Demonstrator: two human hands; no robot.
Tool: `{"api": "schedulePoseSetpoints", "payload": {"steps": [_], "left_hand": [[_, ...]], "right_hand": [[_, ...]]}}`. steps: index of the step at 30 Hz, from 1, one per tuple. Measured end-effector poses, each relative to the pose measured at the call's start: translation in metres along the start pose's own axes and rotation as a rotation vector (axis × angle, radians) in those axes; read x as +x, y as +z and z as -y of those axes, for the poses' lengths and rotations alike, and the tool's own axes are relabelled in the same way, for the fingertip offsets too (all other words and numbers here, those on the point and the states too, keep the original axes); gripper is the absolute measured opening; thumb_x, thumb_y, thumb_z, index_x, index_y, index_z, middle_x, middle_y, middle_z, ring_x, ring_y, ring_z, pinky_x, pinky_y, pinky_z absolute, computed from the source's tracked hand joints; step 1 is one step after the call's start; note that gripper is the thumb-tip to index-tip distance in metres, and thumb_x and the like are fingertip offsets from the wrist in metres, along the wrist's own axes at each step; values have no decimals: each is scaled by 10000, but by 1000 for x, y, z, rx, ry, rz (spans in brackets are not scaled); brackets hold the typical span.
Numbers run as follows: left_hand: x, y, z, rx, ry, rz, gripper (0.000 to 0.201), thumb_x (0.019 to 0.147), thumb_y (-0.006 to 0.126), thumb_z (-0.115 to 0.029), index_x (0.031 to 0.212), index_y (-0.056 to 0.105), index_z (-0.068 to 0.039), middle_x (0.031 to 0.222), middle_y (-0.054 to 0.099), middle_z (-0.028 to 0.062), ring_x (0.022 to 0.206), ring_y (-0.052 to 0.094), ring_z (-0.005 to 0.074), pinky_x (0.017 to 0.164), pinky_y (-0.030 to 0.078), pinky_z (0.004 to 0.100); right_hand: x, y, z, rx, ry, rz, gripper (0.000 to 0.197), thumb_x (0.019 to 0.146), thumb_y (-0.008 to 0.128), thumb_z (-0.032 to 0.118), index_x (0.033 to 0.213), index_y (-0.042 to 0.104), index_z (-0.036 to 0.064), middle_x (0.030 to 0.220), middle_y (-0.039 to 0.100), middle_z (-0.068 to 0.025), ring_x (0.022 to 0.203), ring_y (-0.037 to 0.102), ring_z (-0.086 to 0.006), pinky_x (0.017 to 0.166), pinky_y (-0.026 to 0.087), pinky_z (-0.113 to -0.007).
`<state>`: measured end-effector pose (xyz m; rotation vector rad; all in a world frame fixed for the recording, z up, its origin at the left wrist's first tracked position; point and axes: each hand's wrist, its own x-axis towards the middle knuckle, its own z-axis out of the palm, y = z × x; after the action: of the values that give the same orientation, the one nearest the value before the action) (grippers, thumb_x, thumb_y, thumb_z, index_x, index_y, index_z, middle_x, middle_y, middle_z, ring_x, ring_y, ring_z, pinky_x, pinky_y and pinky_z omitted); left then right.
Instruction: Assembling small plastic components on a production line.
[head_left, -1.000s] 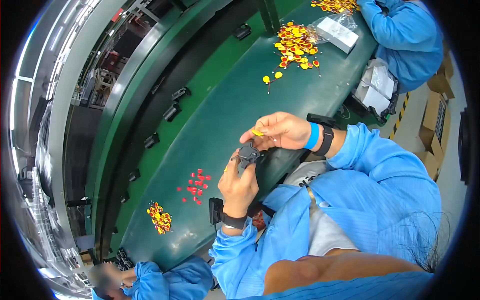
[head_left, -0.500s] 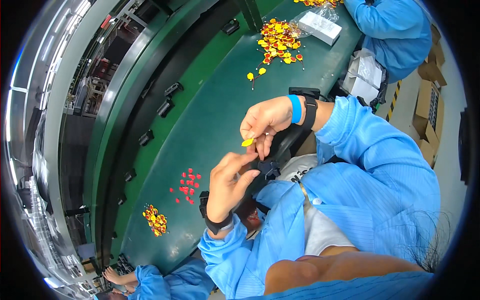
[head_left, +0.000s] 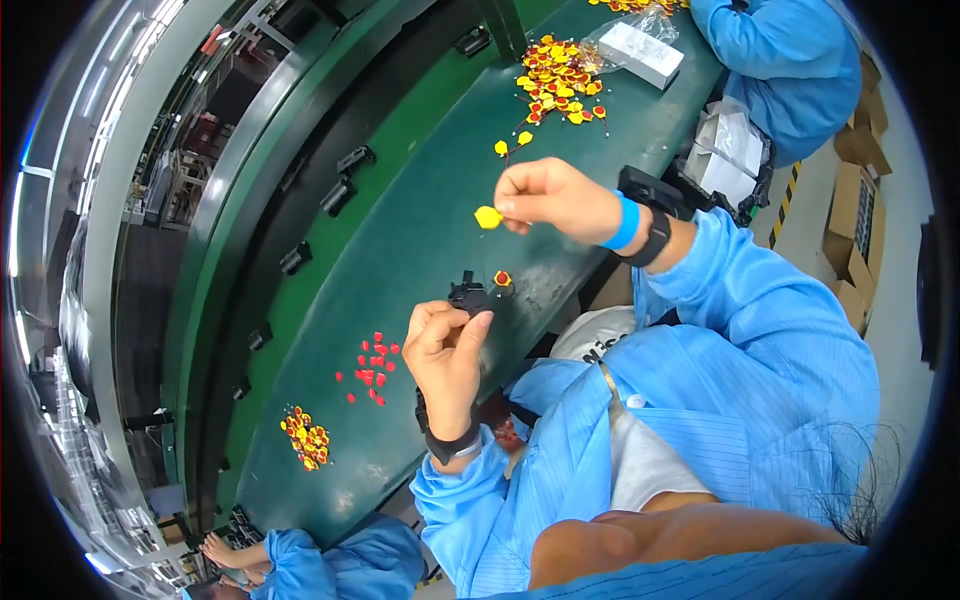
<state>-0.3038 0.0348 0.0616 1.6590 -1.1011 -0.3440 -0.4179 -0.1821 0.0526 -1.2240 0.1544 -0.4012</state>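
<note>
My left hand (head_left: 440, 345) pinches a small black plastic part (head_left: 468, 294) between thumb and fingers, above the green table. At the part's far right edge is a small yellow-rimmed disc with a dark red centre (head_left: 503, 279); I cannot tell whether a lead joins it to the part. Apart from it and farther right, my right hand (head_left: 550, 198) holds a flat yellow hexagonal piece (head_left: 488, 217) at its edge. Loose red pieces (head_left: 372, 377) lie left of my left hand, near a small heap of yellow and red discs (head_left: 305, 437).
A larger heap of yellow and red discs with leads (head_left: 562, 82) lies at the far right beside a white box (head_left: 640, 56). Black devices (head_left: 338, 196) stand on the green belt beyond the table (head_left: 420, 220). Co-workers' blue sleeves (head_left: 780, 60) show at both ends.
My hands have drawn apart. My right hand has moved away with the yellow piece, while my left hand has raised the black part over the table, where the red-centred disc now shows.
</note>
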Motion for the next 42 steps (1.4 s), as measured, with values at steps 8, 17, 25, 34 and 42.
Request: {"api": "schedulePoseSetpoints", "payload": {"steps": [8, 17, 25, 34, 42], "left_hand": [[-16, 14, -1, -235, -112, -189, 141, 781, 702, 48, 762, 563, 41, 809, 547, 37, 619, 546, 64, 514, 434, 185], [-26, 20, 1, -168, -4, -259, 159, 740, 754, 6, 824, 622, 40, 791, 592, 72, 638, 539, 100, 571, 444, 218], [-29, 22, -5, -196, 16, -234, 126, 769, 708, 62, 833, 601, 39, 846, 556, 44, 693, 539, 80, 601, 443, 198], [-32, 25, -5, -210, 25, -280, 130, 770, 701, 67, 799, 580, 30, 840, 521, 34, 676, 509, 73, 596, 425, 188], [-36, 25, -8, -280, -1, -315, 140, 766, 681, 73, 747, 557, 11, 817, 493, 14, 641, 448, 51, 559, 352, 184]], "right_hand": [[-24, 29, -3, -226, 51, 149, 132, 878, 630, 120, 829, 611, -1, 723, 595, 9, 663, 503, -39, 585, 407, -207], [-27, 46, -5, -328, -18, 111, 162, 848, 641, 137, 775, 601, -1, 641, 562, 6, 603, 479, -48, 527, 399, -234], [-33, 52, 2, -443, -40, 87, 160, 835, 639, 128, 754, 597, -4, 623, 562, -12, 580, 478, -58, 508, 397, -246], [-39, 59, 7, -555, -10, 78, 134, 864, 636, 116, 805, 598, 3, 655, 547, 24, 595, 438, -31, 501, 351, -225], [-42, 66, 8, -637, -73, 73, 143, 843, 649, 124, 791, 597, 1, 597, 541, -18, 544, 444, -69, 479, 355, -257]]}}
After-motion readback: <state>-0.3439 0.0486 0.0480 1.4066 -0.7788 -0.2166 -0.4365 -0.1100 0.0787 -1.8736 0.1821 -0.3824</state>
